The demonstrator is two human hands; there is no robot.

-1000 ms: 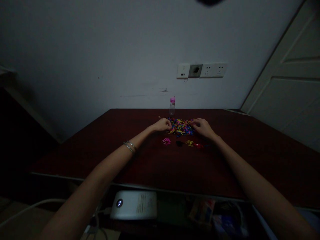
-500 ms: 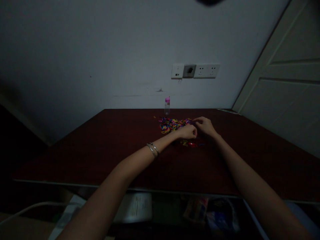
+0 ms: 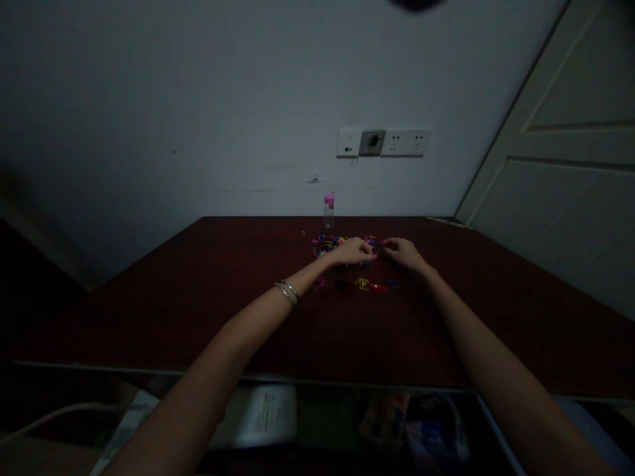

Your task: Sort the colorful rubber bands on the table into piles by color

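A heap of small multicoloured rubber bands lies toward the back of the dark red table. My left hand reaches over the heap with its fingers closed in a pinch; what is in them is too small to tell. Close by on the right, my right hand has thumb and fingertips drawn together at the heap's right edge, contents unclear. In front of the hands lie small separate groups: yellow bands, red bands, faint blue bands and pink bands.
Behind the heap stands a clear bottle with a pink cap. Wall sockets are above the table. An open space below the front edge holds a white box and packets. A panelled door is at right.
My left hand has moved left and slightly back, from in front of my right hand to over the heap, uncovering the pink and dark groups. My right hand has shifted slightly nearer me.
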